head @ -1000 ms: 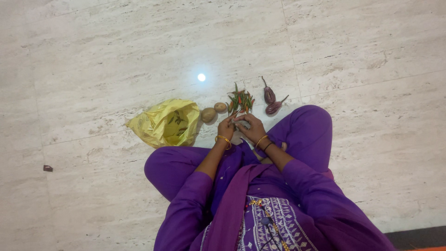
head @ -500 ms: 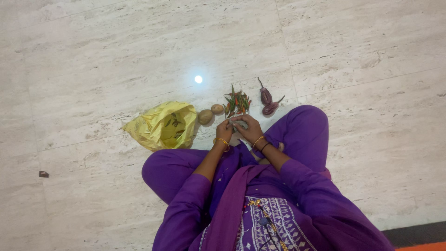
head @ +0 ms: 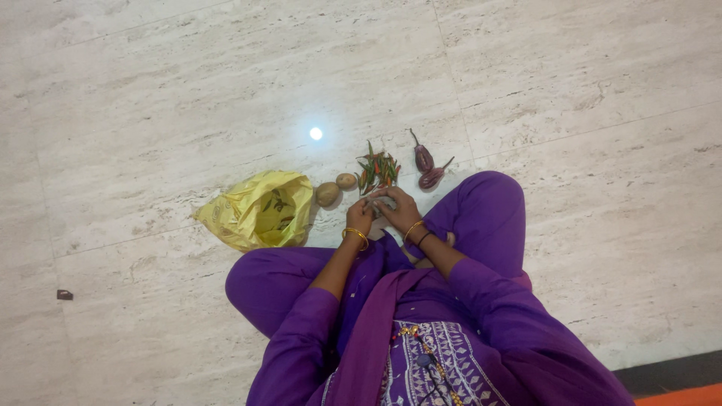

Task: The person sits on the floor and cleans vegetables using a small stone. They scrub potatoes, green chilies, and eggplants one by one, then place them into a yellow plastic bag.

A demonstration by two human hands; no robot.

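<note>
I sit cross-legged on a pale marble floor in purple clothes. My left hand (head: 359, 215) and my right hand (head: 400, 207) meet in front of my knees, fingers closed together on a small pale thing that is too small to identify. Just beyond my fingertips lies a pile of green and red chillies (head: 377, 170). Two brown potatoes (head: 328, 194) lie left of the pile. Two small purple aubergines (head: 427, 168) lie to its right.
An open, crumpled yellow plastic bag (head: 256, 212) with some greens inside lies left of the potatoes. A small dark scrap (head: 65, 295) sits on the floor at far left. A black and orange edge (head: 677, 380) shows at the bottom right.
My hands stay together at the same spot by the chillies, fingers working slightly. The view has drifted, so everything sits a little further left in the frame.
</note>
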